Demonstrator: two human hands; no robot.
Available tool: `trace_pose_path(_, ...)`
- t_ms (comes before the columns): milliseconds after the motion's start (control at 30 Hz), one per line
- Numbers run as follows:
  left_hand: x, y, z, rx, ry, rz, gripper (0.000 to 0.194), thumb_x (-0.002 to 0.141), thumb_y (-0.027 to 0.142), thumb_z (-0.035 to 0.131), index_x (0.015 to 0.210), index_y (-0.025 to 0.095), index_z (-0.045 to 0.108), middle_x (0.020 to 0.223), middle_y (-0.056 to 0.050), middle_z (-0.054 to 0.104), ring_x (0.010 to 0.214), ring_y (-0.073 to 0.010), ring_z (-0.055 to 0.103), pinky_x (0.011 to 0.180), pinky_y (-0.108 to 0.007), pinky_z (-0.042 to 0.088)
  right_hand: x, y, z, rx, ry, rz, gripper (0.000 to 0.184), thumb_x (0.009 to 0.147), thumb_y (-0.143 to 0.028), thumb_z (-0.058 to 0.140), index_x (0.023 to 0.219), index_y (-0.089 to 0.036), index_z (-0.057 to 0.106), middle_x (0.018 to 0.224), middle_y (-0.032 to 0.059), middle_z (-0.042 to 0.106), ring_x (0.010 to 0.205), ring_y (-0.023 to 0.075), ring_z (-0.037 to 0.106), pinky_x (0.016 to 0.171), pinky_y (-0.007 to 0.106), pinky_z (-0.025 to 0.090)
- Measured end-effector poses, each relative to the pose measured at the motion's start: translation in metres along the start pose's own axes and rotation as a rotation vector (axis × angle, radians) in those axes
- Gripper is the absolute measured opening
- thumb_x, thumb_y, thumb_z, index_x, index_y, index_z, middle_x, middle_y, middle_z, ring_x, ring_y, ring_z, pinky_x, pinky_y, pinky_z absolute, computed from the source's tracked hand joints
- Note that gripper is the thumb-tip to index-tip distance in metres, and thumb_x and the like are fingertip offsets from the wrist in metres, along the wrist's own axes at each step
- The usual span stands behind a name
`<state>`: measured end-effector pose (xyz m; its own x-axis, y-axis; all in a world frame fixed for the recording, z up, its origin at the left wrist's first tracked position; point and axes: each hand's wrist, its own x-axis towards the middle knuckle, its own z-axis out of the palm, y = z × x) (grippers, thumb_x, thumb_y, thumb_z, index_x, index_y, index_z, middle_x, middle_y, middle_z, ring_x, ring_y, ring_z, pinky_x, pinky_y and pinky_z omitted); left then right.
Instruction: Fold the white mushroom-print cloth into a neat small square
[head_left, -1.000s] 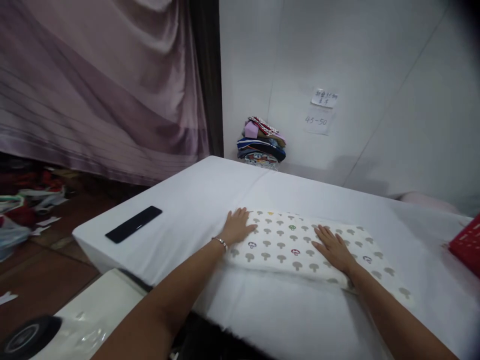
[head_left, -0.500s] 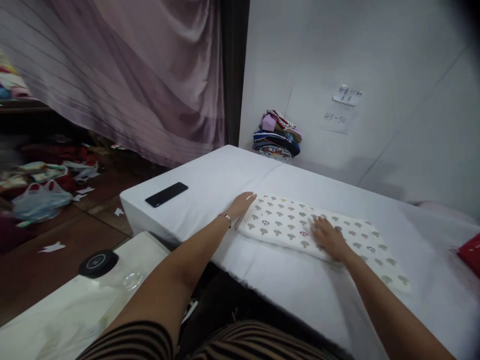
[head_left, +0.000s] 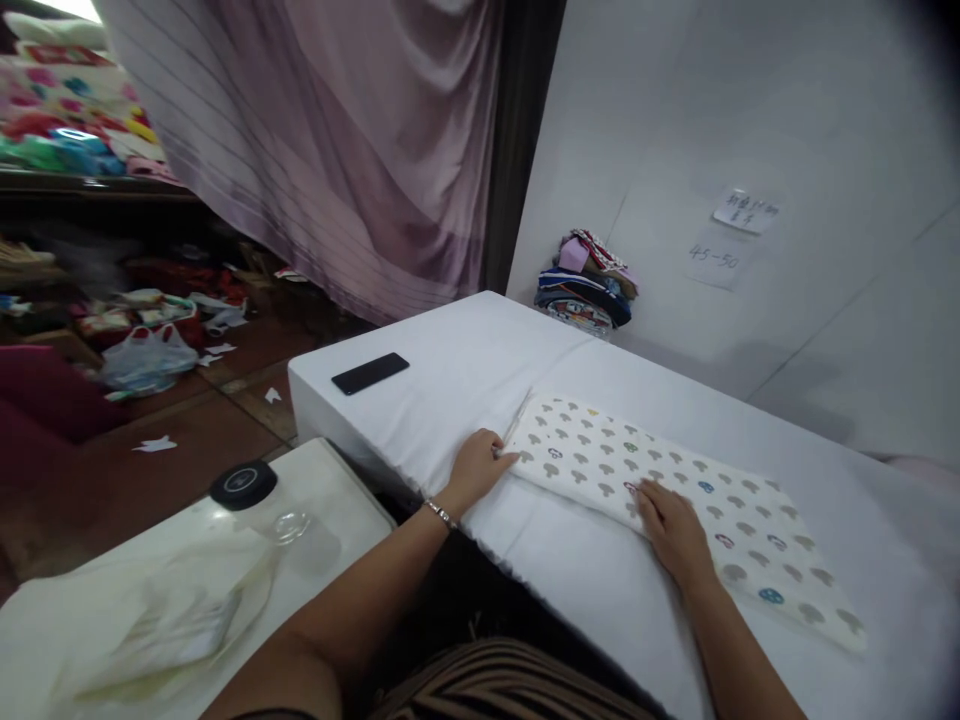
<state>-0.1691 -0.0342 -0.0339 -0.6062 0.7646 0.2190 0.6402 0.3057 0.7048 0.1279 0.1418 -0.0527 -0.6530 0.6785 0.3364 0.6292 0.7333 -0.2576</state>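
Observation:
A folded white cloth with a mushroom print [head_left: 675, 490] lies flat on the white-covered table [head_left: 465, 370]. My left hand [head_left: 478, 465], with a bracelet at the wrist, is at the cloth's near-left corner, its fingers curled against the edge. My right hand [head_left: 673, 525] rests on the cloth's near edge with fingers bent downward on the fabric. Both forearms reach across the table's front edge.
A black phone [head_left: 370, 373] lies on the table's left end. A pile of folded clothes [head_left: 586, 283] sits at the far wall. A white side surface with a black round disc [head_left: 243, 484] stands at my left. Bags and litter [head_left: 146, 355] cover the floor by the curtain [head_left: 337, 150].
My left hand slid from the cloth's far-left corner to its near-left corner and curled. My right hand drew back to the near edge. The view swung leftward.

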Motion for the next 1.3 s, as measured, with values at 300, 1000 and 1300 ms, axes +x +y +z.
trace_pose_path(300, -0.001, -0.003, 0.001, 0.015, 0.009, 0.072, 0.015, 0.077, 0.033, 0.058, 0.075, 0.02, 0.051, 0.081, 0.0, 0.056, 0.077, -0.0157, 0.051, 0.069, -0.029, 0.039, -0.007, -0.006, 0.002, 0.103, 0.057, 0.019, 0.043, 0.089, -0.048, 0.036, 0.102, -0.019, 0.065, 0.108, 0.0078, 0.066, 0.102, 0.0242, 0.056, 0.093, 0.04, 0.042)
trace_pose_path(1000, 0.003, 0.001, 0.001, 0.007, -0.01, -0.063, 0.011, 0.081, 0.031, 0.05, 0.087, 0.022, 0.05, 0.072, 0.002, 0.06, 0.069, -0.015, 0.056, 0.062, -0.026, 0.037, -0.006, -0.005, 0.01, 0.1, 0.082, 0.034, 0.041, 0.089, -0.045, 0.037, 0.103, -0.02, 0.066, 0.11, 0.0062, 0.064, 0.105, 0.0236, 0.055, 0.094, 0.04, 0.043)
trace_pose_path(1300, 0.029, 0.02, 0.016, 0.157, -0.044, -0.153, 0.03, 0.086, 0.043, 0.044, 0.104, 0.019, 0.05, 0.095, -0.007, 0.066, 0.088, -0.0206, 0.061, 0.068, -0.028, 0.039, -0.003, -0.012, 0.009, 0.108, 0.134, 0.035, 0.036, 0.09, -0.039, 0.038, 0.098, -0.02, 0.067, 0.107, 0.0062, 0.065, 0.1, 0.022, 0.056, 0.091, 0.037, 0.043)
